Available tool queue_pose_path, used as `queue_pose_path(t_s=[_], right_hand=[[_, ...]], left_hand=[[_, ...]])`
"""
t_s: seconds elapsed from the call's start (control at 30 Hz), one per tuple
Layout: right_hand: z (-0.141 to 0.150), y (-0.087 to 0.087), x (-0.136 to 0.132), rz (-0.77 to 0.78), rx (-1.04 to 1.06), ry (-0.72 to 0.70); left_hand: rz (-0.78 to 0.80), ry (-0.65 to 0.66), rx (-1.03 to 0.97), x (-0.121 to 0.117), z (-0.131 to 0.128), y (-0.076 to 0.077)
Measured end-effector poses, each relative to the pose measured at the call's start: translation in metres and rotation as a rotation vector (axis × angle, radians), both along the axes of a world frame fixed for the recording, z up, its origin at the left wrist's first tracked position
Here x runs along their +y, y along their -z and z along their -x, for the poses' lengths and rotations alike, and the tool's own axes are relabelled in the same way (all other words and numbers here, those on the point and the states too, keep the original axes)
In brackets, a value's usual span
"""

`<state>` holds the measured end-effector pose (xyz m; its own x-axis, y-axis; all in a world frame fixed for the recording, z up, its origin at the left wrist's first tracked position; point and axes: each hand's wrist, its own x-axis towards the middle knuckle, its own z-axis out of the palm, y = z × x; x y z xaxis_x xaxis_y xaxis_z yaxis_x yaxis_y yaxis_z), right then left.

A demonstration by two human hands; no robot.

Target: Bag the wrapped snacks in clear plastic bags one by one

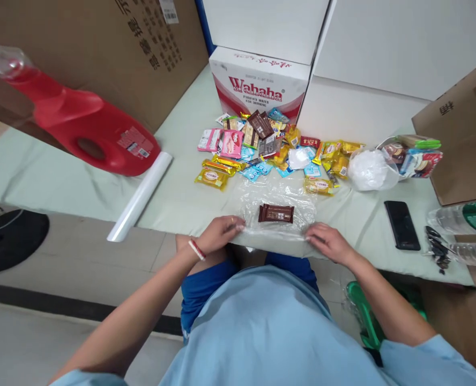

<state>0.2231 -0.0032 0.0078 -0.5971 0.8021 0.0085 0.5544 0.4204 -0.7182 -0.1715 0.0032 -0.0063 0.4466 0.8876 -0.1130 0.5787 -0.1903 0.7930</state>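
A sheet of clear plastic film [248,199] lies spread and wrinkled near the table's front edge. Brown wrapped snack bars [277,214] rest on the middle of it, side by side and partly overlapping. My left hand [223,232] pinches the film's near left corner, fingers closed. At the near right corner my right hand [328,241] grips the film between thumb and fingers. The film's near edge runs between both hands. Just beyond the film is a heap of small packaged snacks [232,143] in pink, yellow, blue and brown wrappers.
A roll of film [140,198] sticks out over the front edge at left, beside a red jug [97,128]. A Wahaha carton [260,86] stands behind the snacks. To the right are a white plastic bundle [369,169], a phone [402,225], keys [437,247] and bottles [473,217].
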Motion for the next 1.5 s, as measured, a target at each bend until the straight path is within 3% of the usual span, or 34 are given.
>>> queue_pose_path(t_s=[0.13, 0.27, 0.37, 0.47, 0.53, 0.57, 0.67, 0.73, 0.87, 1.0, 1.1, 1.3, 1.4, 1.5], right_hand=[[0.004, -0.008, 0.044, 0.089, -0.049, 0.212], [0.014, -0.014, 0.076, 0.003, -0.453, 0.383], [0.023, -0.031, 0.088, -0.142, -0.675, 0.458], [0.036, -0.045, 0.099, -0.273, -0.604, 0.424], [0.050, -0.044, 0.109, -0.316, -0.541, 0.310], [0.059, -0.040, 0.115, -0.323, -0.524, 0.245], [0.086, -0.021, 0.133, -0.291, -0.530, 0.129], [0.101, -0.010, 0.144, -0.237, -0.561, 0.141], [0.111, -0.006, 0.156, -0.164, -0.591, 0.198], [0.109, -0.017, 0.144, -0.302, -0.499, 0.195], [0.105, -0.019, 0.127, -0.300, -0.464, 0.115], [0.102, -0.004, 0.117, -0.060, -0.536, 0.015], [0.103, -0.001, 0.126, -0.080, -0.515, 0.007], [0.107, -0.001, 0.132, -0.130, -0.517, 0.023]], left_hand=[[0.076, -0.289, 0.042, 0.047, -0.012, -0.002], [-0.055, -0.559, 0.271, 0.080, -0.026, 0.002], [-0.218, -0.716, 0.374, 0.085, -0.026, -0.006], [-0.447, -0.828, 0.390, 0.072, -0.026, -0.022], [-0.597, -0.781, 0.392, 0.054, -0.036, -0.032], [-0.632, -0.677, 0.400, 0.045, -0.044, -0.036], [-0.645, -0.154, 0.463, 0.020, -0.074, -0.035], [-0.618, -0.044, 0.513, 0.012, -0.089, -0.027], [-0.551, -0.300, 0.567, 0.017, -0.094, -0.010], [-0.462, -0.511, 0.610, 0.028, -0.082, -0.002], [-0.388, -0.538, 0.633, 0.035, -0.073, 0.001], [-0.254, -0.638, 0.576, 0.043, -0.063, 0.010], [-0.274, -0.657, 0.568, 0.040, -0.061, 0.015], [-0.422, -0.675, 0.573, 0.033, -0.060, 0.022]])
